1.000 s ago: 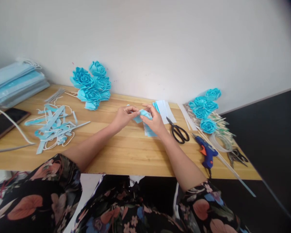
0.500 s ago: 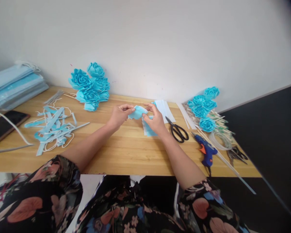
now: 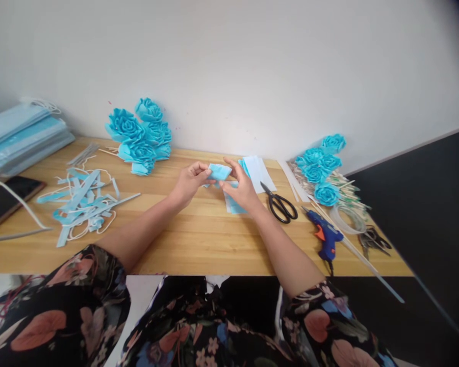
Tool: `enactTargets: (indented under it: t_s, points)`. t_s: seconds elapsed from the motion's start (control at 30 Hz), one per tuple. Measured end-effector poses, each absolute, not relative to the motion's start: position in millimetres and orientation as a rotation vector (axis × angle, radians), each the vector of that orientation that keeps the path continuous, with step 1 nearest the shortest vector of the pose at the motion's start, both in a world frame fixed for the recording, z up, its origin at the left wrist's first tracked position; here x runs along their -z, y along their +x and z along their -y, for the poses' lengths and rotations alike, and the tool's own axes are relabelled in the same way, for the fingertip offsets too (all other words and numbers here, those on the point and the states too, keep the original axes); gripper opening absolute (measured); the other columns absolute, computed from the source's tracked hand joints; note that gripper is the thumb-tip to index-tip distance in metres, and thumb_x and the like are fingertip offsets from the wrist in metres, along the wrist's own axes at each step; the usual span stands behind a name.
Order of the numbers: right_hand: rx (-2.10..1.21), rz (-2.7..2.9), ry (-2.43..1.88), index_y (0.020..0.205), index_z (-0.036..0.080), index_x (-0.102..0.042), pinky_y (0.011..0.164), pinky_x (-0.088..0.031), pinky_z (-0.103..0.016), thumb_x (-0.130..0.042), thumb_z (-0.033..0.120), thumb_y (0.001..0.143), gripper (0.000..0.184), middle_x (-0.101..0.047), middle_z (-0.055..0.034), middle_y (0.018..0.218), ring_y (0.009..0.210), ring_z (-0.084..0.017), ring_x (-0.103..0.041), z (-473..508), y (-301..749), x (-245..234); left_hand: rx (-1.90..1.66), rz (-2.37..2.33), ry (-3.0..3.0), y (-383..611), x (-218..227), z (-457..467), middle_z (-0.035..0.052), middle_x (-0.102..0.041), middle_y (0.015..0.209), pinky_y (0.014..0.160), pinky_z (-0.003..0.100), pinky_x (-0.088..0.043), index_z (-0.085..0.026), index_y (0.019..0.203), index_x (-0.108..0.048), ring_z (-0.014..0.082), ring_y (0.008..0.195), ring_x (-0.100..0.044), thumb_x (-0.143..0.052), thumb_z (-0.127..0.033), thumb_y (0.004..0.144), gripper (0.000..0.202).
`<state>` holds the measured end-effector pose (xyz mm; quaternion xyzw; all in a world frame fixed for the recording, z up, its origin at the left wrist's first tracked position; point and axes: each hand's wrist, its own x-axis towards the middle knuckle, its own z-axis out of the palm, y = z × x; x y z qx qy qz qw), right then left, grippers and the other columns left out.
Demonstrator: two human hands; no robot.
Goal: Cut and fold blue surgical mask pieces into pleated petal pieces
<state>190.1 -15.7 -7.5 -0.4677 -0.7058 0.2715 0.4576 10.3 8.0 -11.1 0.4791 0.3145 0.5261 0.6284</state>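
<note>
Above the middle of the table, a small piece of light blue mask fabric (image 3: 219,172) is folded over between my hands. My left hand (image 3: 191,183) pinches its left end between thumb and fingers. At the right end is my right hand (image 3: 241,187), with the index finger along the top edge and the thumb at the lower edge. Under my right hand lie more cut blue and white fabric pieces (image 3: 234,205), partly hidden by it. Black-handled scissors (image 3: 281,205) lie just right of that hand, their tip touching a white and blue fabric sheet (image 3: 259,172).
Blue fabric roses stand at the left (image 3: 141,135) and right (image 3: 321,163). Cut strips and ear loops (image 3: 84,201), a phone (image 3: 11,199) and stacked masks (image 3: 23,135) occupy the left. A glue gun (image 3: 325,234), clear tape roll (image 3: 348,219) and pliers (image 3: 373,239) lie right.
The fabric piece has gone from spread out to folded over, its top edge now straighter. My right fingers have shifted around its right end, index finger raised.
</note>
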Motion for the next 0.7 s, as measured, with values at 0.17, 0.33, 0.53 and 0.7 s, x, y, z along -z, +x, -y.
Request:
enactTargets:
  t_s: [0.17,0.33,0.53,0.7]
  points:
    - [-0.631,1.728,-1.179,0.133,0.024,-0.054,0.107,-0.044,-0.042,-0.060,0.023,0.079,0.054,-0.062,-0.0080,0.132,0.116,-0.023,-0.060,17.0,188.5,6.0,-1.162,-0.689,1.081,11.9,13.4,-6.4,-0.0003,-0.066,0.079,0.079,0.029,-0.058,-0.015,0.079,-0.057,0.0102,0.073,-0.064,-0.087,-0.044,0.063,0.045]
    - [-0.583,1.726,-1.177,0.133,0.022,-0.054,0.099,-0.048,-0.041,-0.060,0.022,0.080,0.053,-0.064,-0.0031,0.094,0.094,-0.021,-0.062,14.8,191.2,5.9,-1.180,-0.654,1.089,11.1,14.3,-7.5,0.0008,-0.066,0.085,0.080,0.030,-0.058,-0.015,0.085,-0.056,0.0108,0.077,-0.065,-0.084,-0.047,0.068,0.045]
    - [-0.529,1.743,-1.178,0.132,0.024,-0.055,0.097,-0.047,-0.040,-0.060,0.022,0.081,0.051,-0.062,-0.0021,0.090,0.093,-0.021,-0.061,17.5,189.2,5.2,-1.146,-0.682,1.106,12.5,11.9,-6.4,0.0025,-0.071,0.087,0.077,0.029,-0.055,-0.016,0.097,-0.060,0.0128,0.076,-0.066,-0.088,-0.042,0.061,0.052]
    - [-0.526,1.761,-1.173,0.131,0.023,-0.057,0.096,-0.048,-0.039,-0.059,0.021,0.080,0.051,-0.063,-0.0019,0.090,0.091,-0.020,-0.061,17.3,187.8,6.5,-1.129,-0.724,1.122,11.1,14.5,-7.7,0.0052,-0.073,0.086,0.077,0.029,-0.055,-0.013,0.087,-0.070,0.0134,0.074,-0.066,-0.086,-0.044,0.063,0.043]
